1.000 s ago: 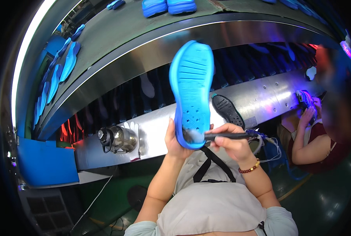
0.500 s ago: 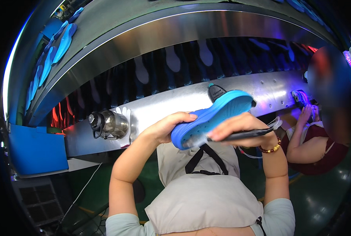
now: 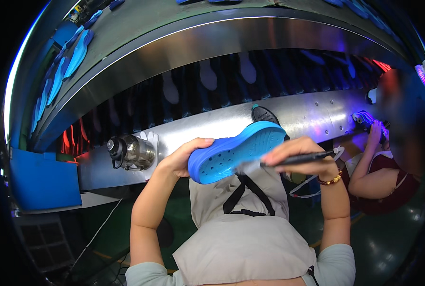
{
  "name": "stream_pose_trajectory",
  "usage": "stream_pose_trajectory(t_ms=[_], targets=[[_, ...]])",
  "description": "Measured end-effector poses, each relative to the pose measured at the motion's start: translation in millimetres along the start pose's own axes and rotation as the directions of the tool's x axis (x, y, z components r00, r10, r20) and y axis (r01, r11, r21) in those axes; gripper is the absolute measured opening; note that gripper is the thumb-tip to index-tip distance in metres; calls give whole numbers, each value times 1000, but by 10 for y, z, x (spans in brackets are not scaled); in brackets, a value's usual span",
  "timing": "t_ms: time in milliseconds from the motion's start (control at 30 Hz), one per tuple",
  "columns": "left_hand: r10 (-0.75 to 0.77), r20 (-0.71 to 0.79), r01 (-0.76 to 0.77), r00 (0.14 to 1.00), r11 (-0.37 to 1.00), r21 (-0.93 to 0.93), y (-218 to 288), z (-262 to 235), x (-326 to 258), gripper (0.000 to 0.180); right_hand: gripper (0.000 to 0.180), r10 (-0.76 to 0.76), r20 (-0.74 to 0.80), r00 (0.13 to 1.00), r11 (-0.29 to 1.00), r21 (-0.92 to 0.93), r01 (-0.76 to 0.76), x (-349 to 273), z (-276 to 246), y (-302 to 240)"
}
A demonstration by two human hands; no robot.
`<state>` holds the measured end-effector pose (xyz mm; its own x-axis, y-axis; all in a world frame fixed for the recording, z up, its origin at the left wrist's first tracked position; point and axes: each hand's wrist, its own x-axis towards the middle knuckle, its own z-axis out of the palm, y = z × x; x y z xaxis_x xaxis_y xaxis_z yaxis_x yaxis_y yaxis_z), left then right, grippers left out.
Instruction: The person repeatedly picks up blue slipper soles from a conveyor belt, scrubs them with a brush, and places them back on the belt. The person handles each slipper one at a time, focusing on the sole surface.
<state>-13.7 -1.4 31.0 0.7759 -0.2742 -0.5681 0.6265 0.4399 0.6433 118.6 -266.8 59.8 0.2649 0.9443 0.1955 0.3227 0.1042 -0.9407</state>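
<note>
My left hand (image 3: 186, 156) grips the heel end of a blue perforated clog shoe (image 3: 236, 151), held flat in front of my chest with its upper side showing. My right hand (image 3: 302, 155) holds a dark brush (image 3: 284, 161) whose pale tip touches the side of the shoe. A bead bracelet sits on my right wrist. I wear a grey apron (image 3: 243, 224) below both hands.
A curved metal conveyor ledge (image 3: 312, 112) runs behind, with dark slats carrying shoe soles. A dark sole (image 3: 264, 114) lies on the ledge, and a clear jug (image 3: 132, 151) stands at left. Blue bin (image 3: 43, 181) lower left. Another person (image 3: 381, 164) works at right.
The blue shoe has swung down from upright, sole facing me, to lying flat. Both hands dropped lower, and the brush now meets the shoe's side.
</note>
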Motion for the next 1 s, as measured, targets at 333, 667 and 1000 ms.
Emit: stream_pose_trajectory(t_ms=[333,667,1000], targets=[[442,135,-297,887,768,-568,-151,-525,251,74,28,11,-283,959,992,123,25,-114,232,-167],[415,-147,-420,898,709,-566,-510,143,760,86,16,-79,-371,925,967,-254,-19,227,611,328],[569,-120,-497,813,573,-651,-340,280,499,84,19,-131,-377,917,983,-167,72,310,506,-47]])
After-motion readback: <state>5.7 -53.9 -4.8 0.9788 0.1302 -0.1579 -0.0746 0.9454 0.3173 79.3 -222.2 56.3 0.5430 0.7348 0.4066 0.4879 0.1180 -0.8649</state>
